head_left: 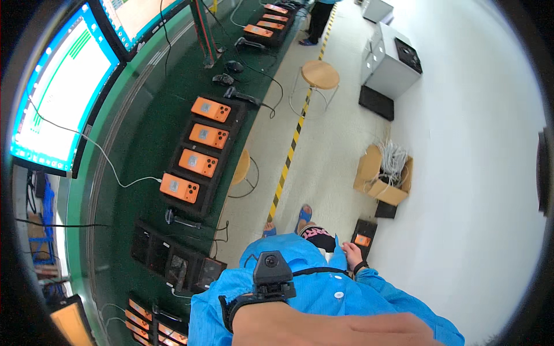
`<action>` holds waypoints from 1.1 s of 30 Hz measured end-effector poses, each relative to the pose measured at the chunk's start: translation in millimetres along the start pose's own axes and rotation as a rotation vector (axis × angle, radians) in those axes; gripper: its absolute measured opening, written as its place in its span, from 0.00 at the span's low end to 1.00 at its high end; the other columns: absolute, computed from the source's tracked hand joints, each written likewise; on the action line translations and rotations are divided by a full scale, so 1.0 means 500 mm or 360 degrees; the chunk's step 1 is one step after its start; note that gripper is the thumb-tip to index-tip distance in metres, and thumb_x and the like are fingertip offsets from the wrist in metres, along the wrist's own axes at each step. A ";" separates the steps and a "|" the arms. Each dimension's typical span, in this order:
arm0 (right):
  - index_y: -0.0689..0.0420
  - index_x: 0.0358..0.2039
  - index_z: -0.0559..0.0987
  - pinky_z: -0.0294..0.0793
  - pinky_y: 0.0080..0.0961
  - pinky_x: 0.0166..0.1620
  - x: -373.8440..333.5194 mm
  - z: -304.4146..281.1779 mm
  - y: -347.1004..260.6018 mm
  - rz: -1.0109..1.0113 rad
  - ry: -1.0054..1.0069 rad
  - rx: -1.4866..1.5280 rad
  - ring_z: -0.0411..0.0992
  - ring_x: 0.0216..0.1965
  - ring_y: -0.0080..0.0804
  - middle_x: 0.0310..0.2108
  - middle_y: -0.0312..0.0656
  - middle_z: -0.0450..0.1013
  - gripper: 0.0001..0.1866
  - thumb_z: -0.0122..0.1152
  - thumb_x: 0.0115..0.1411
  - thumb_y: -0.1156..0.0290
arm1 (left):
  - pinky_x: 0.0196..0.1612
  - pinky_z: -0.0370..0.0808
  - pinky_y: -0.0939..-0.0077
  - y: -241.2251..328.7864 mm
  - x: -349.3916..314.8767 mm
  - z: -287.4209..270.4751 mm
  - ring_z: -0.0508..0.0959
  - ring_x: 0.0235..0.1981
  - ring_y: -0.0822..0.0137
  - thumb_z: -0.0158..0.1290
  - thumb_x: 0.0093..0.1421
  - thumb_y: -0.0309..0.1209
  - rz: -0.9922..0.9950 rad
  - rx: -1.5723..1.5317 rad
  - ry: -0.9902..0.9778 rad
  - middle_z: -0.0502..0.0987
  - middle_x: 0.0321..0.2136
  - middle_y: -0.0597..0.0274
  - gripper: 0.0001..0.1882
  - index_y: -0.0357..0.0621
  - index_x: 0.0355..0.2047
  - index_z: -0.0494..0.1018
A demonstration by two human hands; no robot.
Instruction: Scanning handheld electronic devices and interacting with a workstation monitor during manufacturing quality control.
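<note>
A green workbench (144, 150) carried a black tray (222, 167) of four orange handheld devices (198, 162). A black tray (365, 235) with one orange device (362, 240) was gripped by right hand (351, 251), fingers clamped on its edge; left hand (369, 331) was partly seen, fingers undeterminable

Right hand (351, 251) holding black tray (364, 232), orange devices (199, 148) on bench (138, 144)

A single head-worn fisheye view looks steeply down the person's own blue-coated body to the floor (346, 144). The green counter (144, 132) curves up the picture's left side, tilted by the head's turn, with monitors (57, 92) beyond the counter at the far left rim. The wooden stool (320, 75) beside the counter lies farther off, near the top.
</note>
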State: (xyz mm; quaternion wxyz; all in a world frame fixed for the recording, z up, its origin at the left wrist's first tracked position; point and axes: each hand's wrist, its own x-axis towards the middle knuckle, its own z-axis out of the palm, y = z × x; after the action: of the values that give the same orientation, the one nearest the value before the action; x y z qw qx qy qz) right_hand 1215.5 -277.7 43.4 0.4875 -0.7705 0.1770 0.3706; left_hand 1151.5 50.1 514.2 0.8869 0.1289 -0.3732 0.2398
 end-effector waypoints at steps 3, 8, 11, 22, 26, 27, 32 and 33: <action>0.61 0.39 0.74 0.70 0.22 0.37 0.150 -0.030 -0.046 -0.0199 -0.0117 -0.0030 0.69 0.36 0.26 0.35 0.38 0.72 0.14 0.54 0.59 0.64 | 0.31 0.70 0.64 -0.045 0.057 -0.050 0.74 0.32 0.51 0.51 0.55 0.29 0.0085 0.0109 -0.0004 0.75 0.30 0.54 0.06 0.41 0.31 0.69; 0.58 0.44 0.71 0.71 0.27 0.33 0.247 -0.087 -0.284 0.0157 -0.0202 -0.0036 0.71 0.33 0.29 0.34 0.39 0.72 0.16 0.53 0.59 0.62 | 0.31 0.70 0.63 -0.096 0.138 -0.110 0.74 0.32 0.51 0.51 0.55 0.29 0.0242 0.0295 0.0021 0.74 0.30 0.53 0.06 0.41 0.30 0.68; 0.57 0.46 0.68 0.71 0.28 0.27 0.342 -0.110 -0.399 0.0207 -0.0273 -0.0179 0.72 0.32 0.34 0.35 0.42 0.72 0.19 0.53 0.59 0.59 | 0.31 0.70 0.62 -0.115 0.175 -0.132 0.74 0.32 0.51 0.51 0.55 0.29 0.0379 0.0419 0.0044 0.74 0.30 0.53 0.05 0.40 0.30 0.68; 0.55 0.46 0.69 0.72 0.24 0.30 0.516 0.060 -0.659 -0.0059 -0.0653 -0.0697 0.73 0.32 0.31 0.37 0.42 0.73 0.18 0.52 0.59 0.58 | 0.31 0.70 0.60 -0.036 0.202 -0.179 0.74 0.32 0.52 0.50 0.55 0.28 0.0841 0.0821 0.0211 0.74 0.29 0.52 0.05 0.40 0.28 0.67; 0.57 0.45 0.69 0.71 0.22 0.29 0.439 0.241 -0.711 -0.0180 -0.0894 -0.0861 0.73 0.32 0.30 0.37 0.42 0.73 0.17 0.51 0.60 0.60 | 0.31 0.70 0.59 0.072 0.154 -0.199 0.73 0.32 0.52 0.50 0.55 0.28 0.0974 0.1172 0.0365 0.74 0.29 0.52 0.05 0.40 0.27 0.66; 0.57 0.45 0.69 0.71 0.22 0.29 0.420 0.284 -0.726 -0.0220 -0.0927 -0.0858 0.73 0.32 0.30 0.37 0.42 0.73 0.17 0.51 0.60 0.60 | 0.31 0.70 0.59 0.123 0.128 -0.224 0.73 0.33 0.52 0.50 0.55 0.27 0.0956 0.1358 0.0482 0.73 0.29 0.52 0.05 0.40 0.27 0.66; 0.56 0.44 0.72 0.67 0.16 0.24 0.299 0.471 -0.812 -0.0484 -0.1042 -0.0772 0.68 0.26 0.21 0.33 0.39 0.72 0.15 0.51 0.59 0.62 | 0.42 0.69 0.69 0.392 -0.107 -0.487 0.72 0.38 0.61 0.51 0.52 0.28 0.0240 0.2599 0.1804 0.72 0.33 0.55 0.10 0.36 0.33 0.66; 0.56 0.44 0.72 0.67 0.16 0.24 0.276 0.514 -0.840 -0.0529 -0.1078 -0.0771 0.68 0.26 0.21 0.33 0.39 0.72 0.15 0.51 0.59 0.62 | 0.43 0.69 0.69 0.435 -0.192 -0.556 0.72 0.38 0.60 0.53 0.50 0.31 0.0283 0.2805 0.2285 0.71 0.34 0.54 0.13 0.36 0.33 0.67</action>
State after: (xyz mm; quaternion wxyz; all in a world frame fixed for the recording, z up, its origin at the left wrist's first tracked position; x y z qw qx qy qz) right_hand 1470.9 155.6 137.0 0.3762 -0.7157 -0.2107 0.5494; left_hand 1146.8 317.0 264.2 0.4764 0.5132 0.5108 0.4988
